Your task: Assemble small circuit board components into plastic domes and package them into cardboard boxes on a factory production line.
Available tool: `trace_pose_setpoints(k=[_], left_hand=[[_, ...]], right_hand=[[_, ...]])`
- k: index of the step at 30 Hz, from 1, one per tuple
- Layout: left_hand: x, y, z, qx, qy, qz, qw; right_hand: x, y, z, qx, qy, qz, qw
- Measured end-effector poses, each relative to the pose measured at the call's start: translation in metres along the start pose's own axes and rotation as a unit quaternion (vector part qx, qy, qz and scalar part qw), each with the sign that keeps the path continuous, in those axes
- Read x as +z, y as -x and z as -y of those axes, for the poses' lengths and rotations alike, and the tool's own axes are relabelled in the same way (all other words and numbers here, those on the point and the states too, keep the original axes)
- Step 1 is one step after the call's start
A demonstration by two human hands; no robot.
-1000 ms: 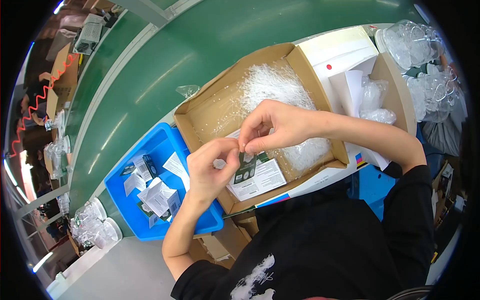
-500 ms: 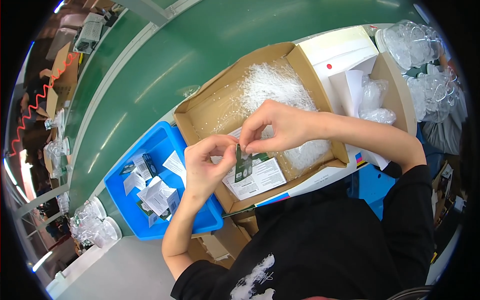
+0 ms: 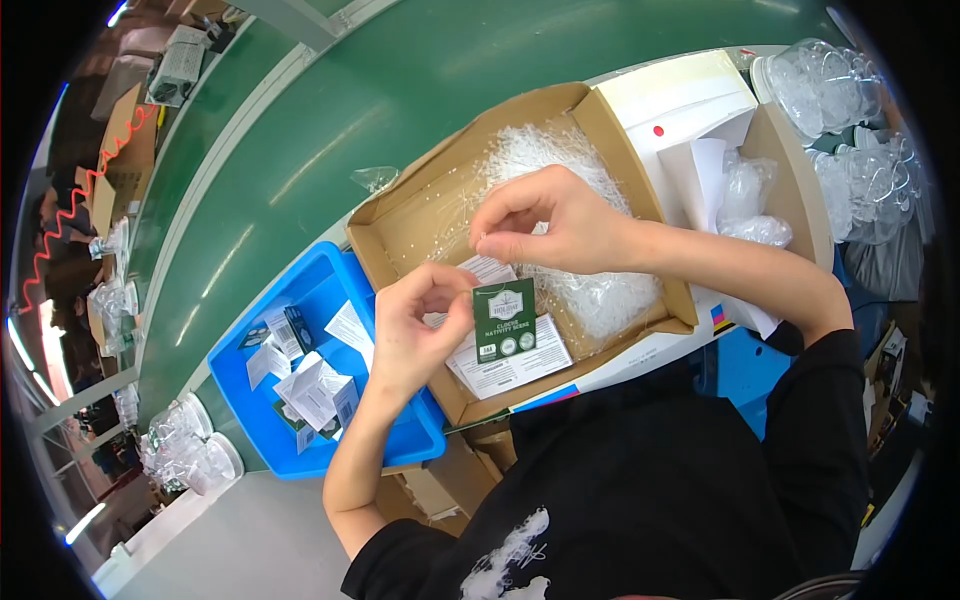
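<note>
A green printed hang tag point(image 3: 505, 325) hangs face-on over the cardboard tray. My left hand point(image 3: 425, 310) pinches its upper left corner between thumb and forefinger. Just above and to the right, my right hand point(image 3: 550, 225) is closed in a pinch, with what looks like the tip of a thin clear plastic strand at its fingertips; most of it is too fine to see. Beneath the tag lies a stack of white printed tags point(image 3: 545, 352). Behind my right hand spreads a loose pile of thin white plastic strands point(image 3: 540, 150).
The cardboard tray point(image 3: 400, 195) stands on the green table point(image 3: 420, 70). At its left is a blue bin point(image 3: 235, 390) with several folded tags point(image 3: 315, 390) inside. On the right are a white box point(image 3: 690, 105) with plastic-wrapped pieces and clear jars point(image 3: 815, 90). More clear jars point(image 3: 190, 450) stand far left.
The tag has turned from nearly edge-on to face-on. My right hand has moved up and away from the tag's corner, while my left hand keeps its pinch.
</note>
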State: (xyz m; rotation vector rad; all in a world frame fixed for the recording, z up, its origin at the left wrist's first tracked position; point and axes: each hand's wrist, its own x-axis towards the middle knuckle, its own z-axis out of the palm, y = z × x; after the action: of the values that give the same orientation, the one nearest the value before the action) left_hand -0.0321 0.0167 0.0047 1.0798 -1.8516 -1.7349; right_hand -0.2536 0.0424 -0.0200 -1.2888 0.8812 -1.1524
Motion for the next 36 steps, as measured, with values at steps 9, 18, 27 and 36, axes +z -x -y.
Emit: trace_pose_setpoints(k=[9,18,27,36], left_hand=[[-0.009,0.0,0.003,0.036,-0.056,-0.015,0.998],[0.002,-0.003,0.0,-0.04,-0.096,0.041,0.994],[-0.001,-0.003,0.0,-0.031,-0.006,0.033,0.999],[-0.01,-0.004,0.002,-0.031,0.124,0.05,0.99]], right_hand=[[0.002,0.001,0.005,0.038,-0.046,0.046,0.997],[0.0,0.0,0.009,0.13,-0.126,0.061,0.982],[0.001,0.001,0.009,0.141,-0.103,0.101,0.979],[0.003,0.001,-0.002,0.102,-0.105,0.089,0.985]])
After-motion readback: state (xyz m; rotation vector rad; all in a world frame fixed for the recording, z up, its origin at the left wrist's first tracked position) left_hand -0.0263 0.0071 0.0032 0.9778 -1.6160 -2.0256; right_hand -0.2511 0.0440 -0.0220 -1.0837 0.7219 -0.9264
